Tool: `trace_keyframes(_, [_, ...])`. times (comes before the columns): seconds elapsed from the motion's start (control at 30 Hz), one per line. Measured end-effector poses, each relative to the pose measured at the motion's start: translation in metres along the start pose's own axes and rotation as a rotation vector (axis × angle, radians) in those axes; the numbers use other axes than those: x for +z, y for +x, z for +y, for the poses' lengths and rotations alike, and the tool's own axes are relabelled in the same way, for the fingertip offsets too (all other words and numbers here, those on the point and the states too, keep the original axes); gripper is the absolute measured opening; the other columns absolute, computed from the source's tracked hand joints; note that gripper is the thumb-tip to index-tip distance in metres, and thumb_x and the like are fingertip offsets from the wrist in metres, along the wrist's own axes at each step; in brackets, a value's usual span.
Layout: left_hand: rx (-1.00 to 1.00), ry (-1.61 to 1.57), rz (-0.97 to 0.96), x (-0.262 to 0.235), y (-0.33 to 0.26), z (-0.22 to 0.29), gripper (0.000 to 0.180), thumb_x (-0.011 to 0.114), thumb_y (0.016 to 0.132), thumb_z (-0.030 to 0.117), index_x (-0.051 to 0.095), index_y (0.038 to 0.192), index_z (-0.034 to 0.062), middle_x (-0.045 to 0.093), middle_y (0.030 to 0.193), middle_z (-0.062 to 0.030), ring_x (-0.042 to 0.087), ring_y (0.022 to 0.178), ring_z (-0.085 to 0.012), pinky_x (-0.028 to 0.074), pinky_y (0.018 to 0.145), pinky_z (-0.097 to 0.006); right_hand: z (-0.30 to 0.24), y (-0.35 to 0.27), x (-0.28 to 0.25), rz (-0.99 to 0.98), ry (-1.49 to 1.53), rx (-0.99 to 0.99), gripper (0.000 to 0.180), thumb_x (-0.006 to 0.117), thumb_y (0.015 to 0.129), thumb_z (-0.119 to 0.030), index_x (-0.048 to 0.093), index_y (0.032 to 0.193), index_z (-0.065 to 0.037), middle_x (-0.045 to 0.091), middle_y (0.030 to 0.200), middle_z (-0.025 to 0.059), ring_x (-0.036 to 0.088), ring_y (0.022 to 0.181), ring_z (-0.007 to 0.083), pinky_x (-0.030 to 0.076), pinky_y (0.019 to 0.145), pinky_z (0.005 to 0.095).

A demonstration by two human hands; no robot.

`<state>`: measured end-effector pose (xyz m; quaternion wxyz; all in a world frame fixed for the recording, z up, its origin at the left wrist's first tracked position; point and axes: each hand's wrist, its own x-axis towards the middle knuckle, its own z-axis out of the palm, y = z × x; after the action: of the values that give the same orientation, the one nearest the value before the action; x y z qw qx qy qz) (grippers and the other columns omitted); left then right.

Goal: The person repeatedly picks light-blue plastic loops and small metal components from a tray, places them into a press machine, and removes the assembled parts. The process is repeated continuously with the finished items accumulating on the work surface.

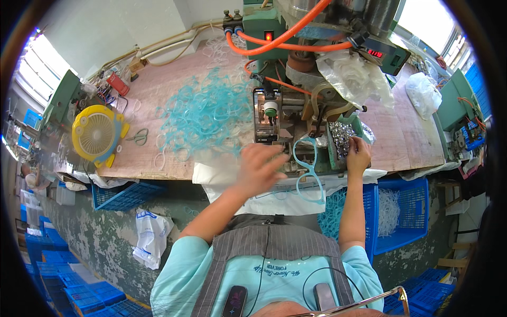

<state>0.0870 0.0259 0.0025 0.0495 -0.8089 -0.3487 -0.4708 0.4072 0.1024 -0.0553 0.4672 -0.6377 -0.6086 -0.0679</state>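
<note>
A light blue eyeglass frame hangs at the front of the green press, its upper rim against the metal fixture. To its left, my left hand is smeared by motion, with its fingers stretched out and nothing visible in them. My right hand is at the edge of a green tray of small shiny metal parts. Its fingertips are pinched together over the parts; whatever is between them is too small to make out. A phone stands upright beside the fixture.
A heap of light blue eyeglass frames covers the bench to the left. Beyond it are scissors and a yellow fan. Orange air hoses arch over the press. Blue crates with more frames stand below, to the right.
</note>
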Motion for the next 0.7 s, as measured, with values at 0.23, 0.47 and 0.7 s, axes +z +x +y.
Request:
trace_keyframes(0.23, [-0.750,0.549,-0.375,-0.038,-0.072,-0.052,0.027,0.076,0.075,0.030,0.069,0.093,0.0102,0.058,0.117,-0.0114,0.054,0.105,-0.0324,0.039,0.090,-0.044,0.000,-0.002,0.003,0.054,0.032,0.037,0.007,0.068,0.084,-0.011,0.068,0.091,-0.009,0.067,0.079,0.0101,0.060,0.075,0.0300,0.047,0.068,0.0397])
trace_keyframes(0.47, [-0.814,0.527,-0.263,-0.037,-0.094,-0.075,0.023,0.070,0.083,0.029,0.065,0.088,0.0065,0.064,0.097,-0.0122,0.060,0.088,-0.0300,0.046,0.076,-0.045,0.004,-0.004,0.004,0.035,0.041,0.024,0.007,0.067,0.084,-0.009,0.069,0.090,-0.010,0.068,0.080,0.0092,0.061,0.074,0.0300,0.048,0.069,0.0389])
trace_keyframes(0.7, [-1.034,0.210,0.004,-0.051,-0.087,-0.121,0.017,0.059,0.089,0.016,0.061,0.104,0.0085,0.064,0.089,-0.0177,0.060,0.087,-0.0416,0.047,0.070,-0.046,0.004,-0.003,0.003,0.003,0.044,0.085,0.008,0.066,0.081,-0.004,0.069,0.087,-0.010,0.068,0.082,0.0080,0.060,0.080,0.0293,0.047,0.072,0.0383])
